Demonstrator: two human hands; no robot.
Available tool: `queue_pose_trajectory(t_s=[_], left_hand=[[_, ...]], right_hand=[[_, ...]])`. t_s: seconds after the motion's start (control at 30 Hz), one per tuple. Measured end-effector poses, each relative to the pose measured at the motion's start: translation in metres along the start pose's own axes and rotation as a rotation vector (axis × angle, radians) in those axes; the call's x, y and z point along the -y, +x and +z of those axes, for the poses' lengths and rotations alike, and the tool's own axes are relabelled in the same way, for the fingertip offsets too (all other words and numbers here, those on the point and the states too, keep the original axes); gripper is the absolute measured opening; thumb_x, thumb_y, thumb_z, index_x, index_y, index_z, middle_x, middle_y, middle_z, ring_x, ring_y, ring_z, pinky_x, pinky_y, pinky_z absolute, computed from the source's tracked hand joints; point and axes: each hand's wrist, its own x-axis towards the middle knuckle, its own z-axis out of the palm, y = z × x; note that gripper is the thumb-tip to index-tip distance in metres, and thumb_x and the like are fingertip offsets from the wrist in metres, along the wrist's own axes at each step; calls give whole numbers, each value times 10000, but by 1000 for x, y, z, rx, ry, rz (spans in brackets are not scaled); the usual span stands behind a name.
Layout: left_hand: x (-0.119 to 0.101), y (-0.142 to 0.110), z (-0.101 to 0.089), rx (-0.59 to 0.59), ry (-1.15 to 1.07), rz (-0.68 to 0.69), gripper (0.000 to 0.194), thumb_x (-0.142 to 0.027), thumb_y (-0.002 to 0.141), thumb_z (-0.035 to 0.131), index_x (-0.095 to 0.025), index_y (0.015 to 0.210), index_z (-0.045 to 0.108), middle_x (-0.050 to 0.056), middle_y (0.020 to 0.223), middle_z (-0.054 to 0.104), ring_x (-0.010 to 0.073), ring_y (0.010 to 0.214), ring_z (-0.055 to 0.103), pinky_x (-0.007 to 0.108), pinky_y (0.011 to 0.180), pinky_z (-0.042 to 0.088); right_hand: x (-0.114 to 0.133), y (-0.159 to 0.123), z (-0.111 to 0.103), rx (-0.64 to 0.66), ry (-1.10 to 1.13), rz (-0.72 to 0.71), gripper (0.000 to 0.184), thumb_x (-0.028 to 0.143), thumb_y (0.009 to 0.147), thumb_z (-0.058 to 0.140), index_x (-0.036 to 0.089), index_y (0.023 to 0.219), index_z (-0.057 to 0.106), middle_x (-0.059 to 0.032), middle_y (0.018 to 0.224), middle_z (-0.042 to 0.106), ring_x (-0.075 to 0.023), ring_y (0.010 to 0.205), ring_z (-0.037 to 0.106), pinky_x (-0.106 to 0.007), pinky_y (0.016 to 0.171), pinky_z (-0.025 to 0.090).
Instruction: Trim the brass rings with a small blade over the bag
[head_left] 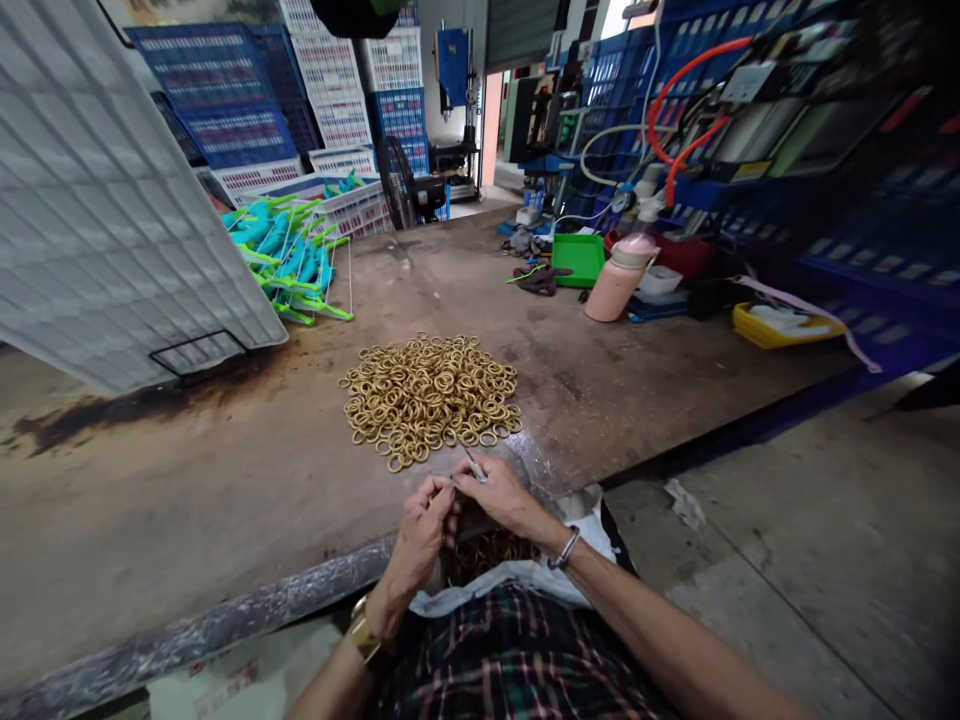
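A heap of brass-coloured rings [435,395] lies on the worktable just beyond my hands. My right hand [499,492] is closed around a small knife [475,466], its thin tip pointing up toward the heap. Against its fingertips, my left hand [424,525] is pinched shut; whatever is between those fingers is too small and hidden to make out. Below both hands, an open white bag [510,575] at my lap holds more rings [487,555], darker in the shade of the table edge.
A large white ribbed plastic panel [127,220] leans at the left, near teal and lime-green plastic parts [289,255]. A pink bottle [619,280], green tray [577,260] and yellow tray [784,325] stand at the right. Stacked crates [217,95] fill the back.
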Motion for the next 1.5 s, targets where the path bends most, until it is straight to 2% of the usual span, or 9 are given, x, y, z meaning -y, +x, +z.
queue_pose_trajectory(t_s=[0.27,0.4,0.57,0.83,1.0,1.1,1.23,1.37,1.5], left_hand=[[-3,-5,-1,48,-121,-25,285,-441,720,584,-170,748,501,-60,564,468,34,397,380,136,344,288],[-5,-7,2,-3,-133,-28,298,-451,706,598,-177,735,483,-59,563,483,38,393,389,139,340,289],[-6,-8,3,-42,-71,1,307,-473,719,575,-180,746,489,-62,560,483,41,401,403,140,351,300],[-7,-12,4,-79,77,64,296,-473,749,530,-180,738,493,-69,516,453,51,398,401,148,363,324],[-6,-14,3,-53,95,101,295,-463,761,522,-176,705,484,-66,506,452,48,390,388,150,357,319],[-9,-18,3,-3,40,69,292,-461,753,541,-177,711,488,-64,527,464,42,380,378,153,347,313],[-15,-24,6,112,-139,-2,273,-432,730,591,-178,742,493,-60,562,487,37,386,379,152,346,304],[-12,-20,7,59,-344,-109,320,-435,689,636,-174,706,453,-39,605,531,42,418,417,143,344,284],[-5,-12,4,27,-439,-154,315,-394,679,656,-176,726,435,-1,669,584,57,446,461,147,345,285]], right_hand=[[1,-1,1,-4,25,22,162,244,787,414,170,697,526,33,588,539,-97,547,478,-198,542,365],[0,-7,-2,-74,-272,-79,169,182,804,381,176,785,549,17,618,549,-105,568,474,-209,562,338],[-6,-16,1,36,-706,-232,152,109,725,427,171,790,549,-11,657,567,-118,584,454,-228,560,273],[-1,-21,4,94,-872,-212,248,95,715,382,150,894,544,-56,785,626,-140,665,526,-244,591,282],[0,-20,6,113,-932,-114,267,112,725,396,149,940,551,-67,772,646,-159,690,569,-246,584,296],[-5,-12,2,65,-982,-43,287,114,748,393,149,994,538,-77,789,653,-172,702,584,-249,589,309],[-13,4,-19,-102,-1025,75,275,103,795,362,142,1011,528,-90,840,652,-173,735,597,-245,595,318],[-18,16,-35,-231,-1051,85,223,162,826,392,164,1019,503,-75,880,649,-178,772,606,-238,602,323],[-21,22,-35,-238,-1065,47,211,238,850,428,191,1051,476,-79,944,644,-191,802,611,-246,618,332]])
